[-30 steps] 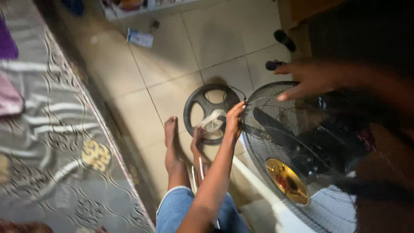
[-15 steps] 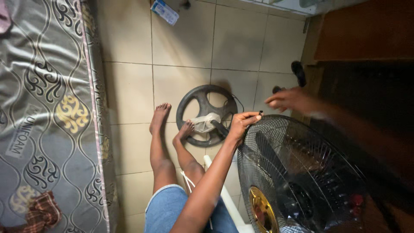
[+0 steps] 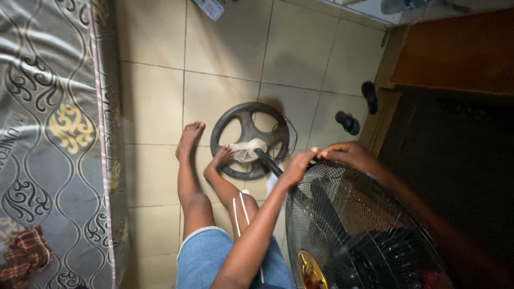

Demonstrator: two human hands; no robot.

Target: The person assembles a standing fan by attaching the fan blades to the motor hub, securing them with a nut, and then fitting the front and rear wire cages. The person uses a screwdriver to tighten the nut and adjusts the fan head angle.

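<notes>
A patterned grey mattress [image 3: 53, 134] is lying along the left edge of the tiled floor [image 3: 225, 48], with a crumpled plaid cloth [image 3: 24, 257] sitting on its near corner. Just beside the mattress, the person's two bare legs [image 3: 201, 182] are stretching out over the tiles, in blue denim shorts [image 3: 214, 257], and the toes of one foot are touching the rim of a round black fan base [image 3: 249, 140]. The base is lying flat near the middle of the floor, a pale plastic wrap [image 3: 247, 151] is bunched at its hub, and a dark pole [image 3: 267, 160] is slanting up from it toward the person.

The left hand [image 3: 297, 167] is reaching across the lap to the top of the wire fan guard [image 3: 353, 230]; its fingers are curling closed on the rim there, pinching the wire. The right hand [image 3: 348, 155] is coming in from the dark right side, and its fingers are bent down and gripping the same top stretch of the rim, almost touching the left hand. The guard is tilting up close to the person, over the near right part of the floor, and a gold centre badge [image 3: 311, 273] is showing at its lower edge, with dark blades behind the wires.

Farther off, toward the right edge of the floor by a wooden door frame [image 3: 383, 107], two dark slippers [image 3: 356, 109] are lying apart. A small white packet [image 3: 210, 7] is lying at the far edge.
</notes>
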